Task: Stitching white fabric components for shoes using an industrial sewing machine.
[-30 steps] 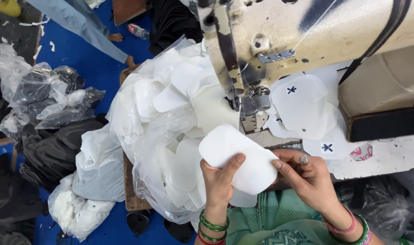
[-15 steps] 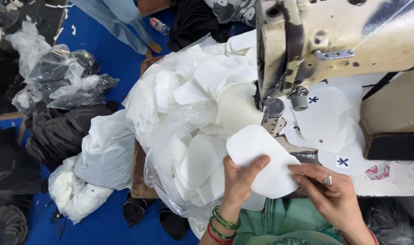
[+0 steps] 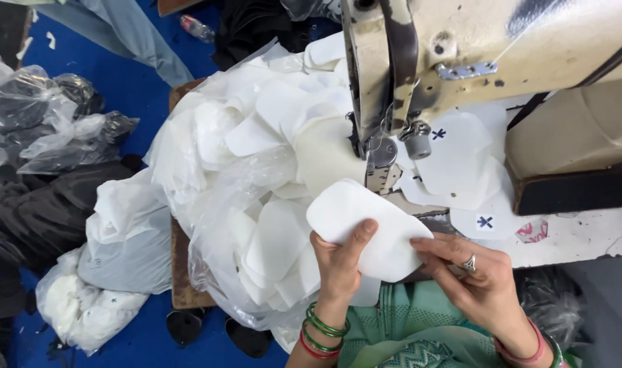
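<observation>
Two hands hold one white foam piece [image 3: 369, 228], rounded, slightly curved, just near of the sewing machine's needle area. Left hand [image 3: 338, 262] grips its near-left edge, thumb on top, fingers under, closed on it; green and red bangles [image 3: 321, 330] on that wrist. Right hand [image 3: 471, 276] pinches the right edge, fingers closed on the piece, ring on one finger, pink and green bangles at the wrist. Presser foot [image 3: 379, 163] sits just far of the piece, not clearly touching it. Sewing machine [image 3: 474, 54] is cream, worn, fills the far right. White table [image 3: 583, 235] under it carries flat white cut pieces [image 3: 461, 160] with small dark cross marks. Left of the piece, a big clear plastic bag [image 3: 249, 170] full of similar white pieces rests on a wooden stand [image 3: 181, 272]. Further left, blue floor [image 3: 133, 88] with dark and clear plastic bags [image 3: 45, 136] and a white sack [image 3: 86, 307]. Green garment [image 3: 406, 327] near, between the arms
</observation>
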